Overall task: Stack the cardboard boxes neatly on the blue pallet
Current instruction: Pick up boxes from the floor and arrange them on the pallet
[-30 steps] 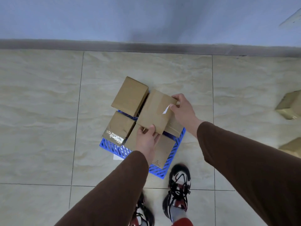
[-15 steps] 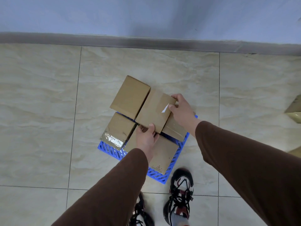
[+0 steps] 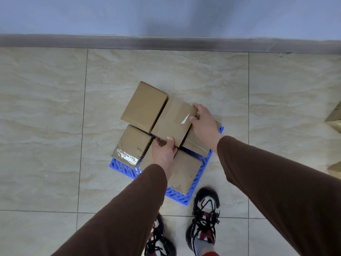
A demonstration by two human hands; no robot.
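Observation:
A blue slatted pallet (image 3: 184, 197) lies on the tiled floor, with several cardboard boxes on it. I hold one box (image 3: 170, 121), marked by a torn white scrap, in the upper layer beside a second raised box (image 3: 144, 106) at the far left. My left hand (image 3: 164, 151) grips its near edge. My right hand (image 3: 204, 121) grips its right corner. Below lie a box with shiny tape (image 3: 131, 145), a flat box (image 3: 184, 172) at the front and another box (image 3: 195, 145) on the right, partly hidden by my hands.
A wall with a grey skirting board (image 3: 166, 42) runs along the far side. More cardboard boxes (image 3: 335, 119) lie on the floor at the right edge. My two shoes (image 3: 205, 217) stand right at the pallet's near corner.
The held box has moved down and away from me, closing up against the raised box at the far left. Both hands keep their grip on it.

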